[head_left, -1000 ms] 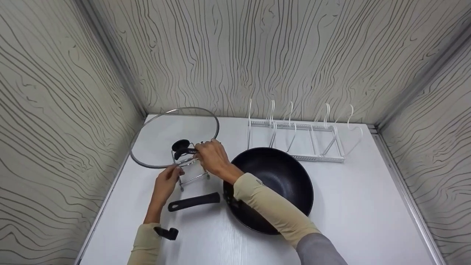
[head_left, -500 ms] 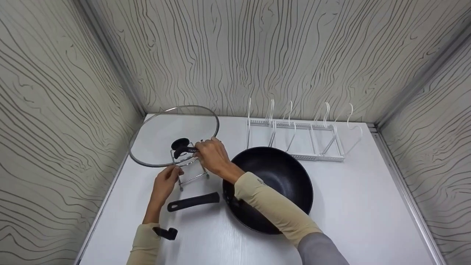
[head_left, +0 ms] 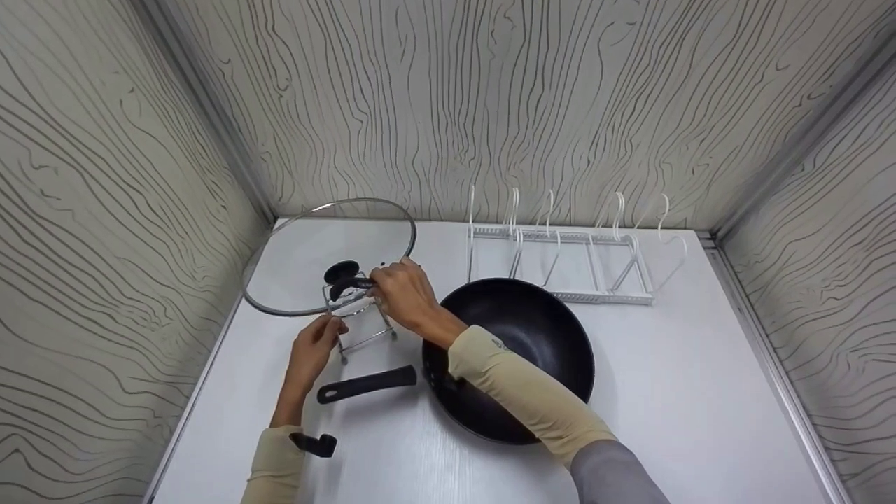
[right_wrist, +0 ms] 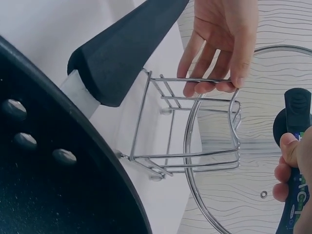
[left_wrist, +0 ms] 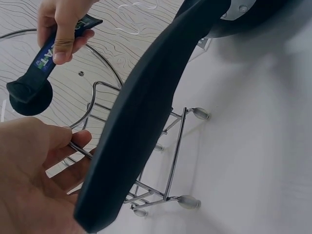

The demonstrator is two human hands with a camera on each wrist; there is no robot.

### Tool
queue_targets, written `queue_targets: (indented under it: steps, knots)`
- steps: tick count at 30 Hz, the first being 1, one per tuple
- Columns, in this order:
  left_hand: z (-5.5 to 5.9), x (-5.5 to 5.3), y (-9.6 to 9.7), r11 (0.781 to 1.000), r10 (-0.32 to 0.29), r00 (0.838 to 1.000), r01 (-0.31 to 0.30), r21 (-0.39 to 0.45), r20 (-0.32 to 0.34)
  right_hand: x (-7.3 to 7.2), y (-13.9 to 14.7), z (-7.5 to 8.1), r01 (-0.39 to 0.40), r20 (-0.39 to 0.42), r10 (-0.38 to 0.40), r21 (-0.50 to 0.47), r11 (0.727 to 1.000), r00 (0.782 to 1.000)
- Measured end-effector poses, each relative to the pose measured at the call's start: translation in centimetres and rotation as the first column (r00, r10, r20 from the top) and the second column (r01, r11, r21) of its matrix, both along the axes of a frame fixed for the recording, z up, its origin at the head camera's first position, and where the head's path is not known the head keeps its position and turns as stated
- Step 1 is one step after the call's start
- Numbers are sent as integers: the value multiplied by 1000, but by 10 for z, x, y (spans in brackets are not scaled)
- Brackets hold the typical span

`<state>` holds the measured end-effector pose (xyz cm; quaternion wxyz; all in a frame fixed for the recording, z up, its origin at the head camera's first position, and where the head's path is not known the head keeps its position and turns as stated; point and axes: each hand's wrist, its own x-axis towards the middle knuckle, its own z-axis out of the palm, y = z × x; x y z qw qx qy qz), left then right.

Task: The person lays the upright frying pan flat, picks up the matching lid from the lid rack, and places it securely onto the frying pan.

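A round glass lid (head_left: 308,245) with a metal rim stands tilted in a small wire rack (head_left: 369,341) at the back left. My right hand (head_left: 406,297) grips the black lid handle (right_wrist: 298,112), its thumb along the printed side. With thumb and fingers, my left hand (head_left: 313,350) pinches the rack's near upper wire, clearest in the right wrist view. The lid's lower rim sits between the rack wires there. Beneath my right forearm rests a black wok (head_left: 539,336), its black handle (head_left: 367,383) pointing left, close in front of the rack.
A white extendable rack (head_left: 602,299) with several upright wire dividers stands at the back right, behind the wok. Wood-patterned panels (head_left: 448,105) enclose the white table (head_left: 700,392) at the back and both sides. The wok handle crosses the left wrist view.
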<state>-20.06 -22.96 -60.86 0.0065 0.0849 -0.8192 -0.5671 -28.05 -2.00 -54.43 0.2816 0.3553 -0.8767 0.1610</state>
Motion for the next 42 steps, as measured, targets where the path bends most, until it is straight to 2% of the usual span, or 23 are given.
queue_targets:
  steps: [9, 29, 42]
  knots:
    - [0, 0, -1, 1000, -4, 1000, 4, 15, 11, 5, 2, 15, -16, -46, 16, 5, 1000, 999]
    - [0, -1, 0, 1000, -2, 999, 2, 7, 46, 10, 8, 28, -28, -85, 26, -17, 999, 996]
    - [-1, 0, 0, 1000, -8, 1000, 8, 6, 13, 12, 15, 35, -36, -82, 30, -71, 997, 996]
